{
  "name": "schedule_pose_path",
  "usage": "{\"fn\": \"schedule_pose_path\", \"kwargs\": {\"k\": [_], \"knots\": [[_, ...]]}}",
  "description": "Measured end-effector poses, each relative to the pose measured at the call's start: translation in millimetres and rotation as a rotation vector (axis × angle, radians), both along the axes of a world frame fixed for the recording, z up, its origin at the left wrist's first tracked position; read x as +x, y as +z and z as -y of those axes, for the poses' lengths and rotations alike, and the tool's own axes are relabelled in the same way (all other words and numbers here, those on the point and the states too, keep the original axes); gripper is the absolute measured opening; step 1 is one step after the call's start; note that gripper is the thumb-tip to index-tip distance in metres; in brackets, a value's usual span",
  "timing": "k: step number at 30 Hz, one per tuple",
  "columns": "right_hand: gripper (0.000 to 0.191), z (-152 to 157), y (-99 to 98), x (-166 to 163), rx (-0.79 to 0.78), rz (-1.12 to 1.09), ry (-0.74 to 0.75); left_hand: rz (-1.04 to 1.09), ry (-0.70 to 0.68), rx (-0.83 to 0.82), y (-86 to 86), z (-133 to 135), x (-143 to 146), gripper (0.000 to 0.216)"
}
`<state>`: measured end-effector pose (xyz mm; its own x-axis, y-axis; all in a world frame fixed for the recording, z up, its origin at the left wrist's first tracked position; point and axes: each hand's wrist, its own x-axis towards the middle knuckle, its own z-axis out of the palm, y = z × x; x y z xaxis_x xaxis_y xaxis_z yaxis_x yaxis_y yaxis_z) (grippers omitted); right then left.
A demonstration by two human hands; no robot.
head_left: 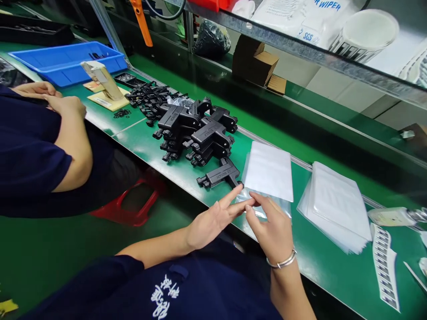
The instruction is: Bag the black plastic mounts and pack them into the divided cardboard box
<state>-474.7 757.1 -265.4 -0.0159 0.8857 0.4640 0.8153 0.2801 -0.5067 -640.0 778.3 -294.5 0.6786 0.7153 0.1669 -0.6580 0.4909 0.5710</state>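
Note:
My left hand (210,222) is stretched out palm up over the bench edge, fingers extended and holding nothing I can see. Thumb and forefinger of my right hand (271,226) come together at the left fingertips in a pinch; anything tiny between them cannot be made out. Just beyond the left fingertips lies a single black plastic Bosch clamp-like part (220,174). More such parts are stacked in a pile (208,132) behind it. A stack of clear plastic bags with a white sheet (269,171) lies right beyond my hands.
A second bag stack (336,204), a label strip (383,266) and a bottle (392,217) are to the right. Leftward are small black parts (150,100), a beige fixture (106,84), a blue bin (80,60) and a co-worker's arm (75,142). A metal shelf (300,49) overhangs the bench.

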Motion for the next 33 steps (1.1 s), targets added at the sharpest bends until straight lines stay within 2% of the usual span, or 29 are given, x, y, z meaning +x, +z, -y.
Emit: {"fn": "schedule_pose_path", "kwargs": {"k": [2,4,11,19,26,33], "knots": [[0.023,-10,-0.3,3,-0.036,-0.006,0.057,-0.074,0.02,0.1,0.7,-7,-4,0.072],[0.022,-19,-0.9,7,-0.083,-0.047,0.109,-0.132,0.027,0.133,2.7,-13,-9,0.077],[0.025,-45,-0.1,8,-0.173,-0.177,0.225,-0.196,0.091,0.115,10.6,-23,-15,0.088],[0.026,-54,-0.4,7,-0.199,-0.2,0.334,-0.188,0.179,0.071,11.6,-18,-17,0.086],[0.025,-52,-0.2,14,-0.198,-0.203,0.331,-0.199,0.185,0.053,14.1,-14,-9,0.086],[0.023,-44,1.5,26,-0.195,-0.248,0.289,-0.2,0.131,0.053,18.2,-14,5,0.088]]}}
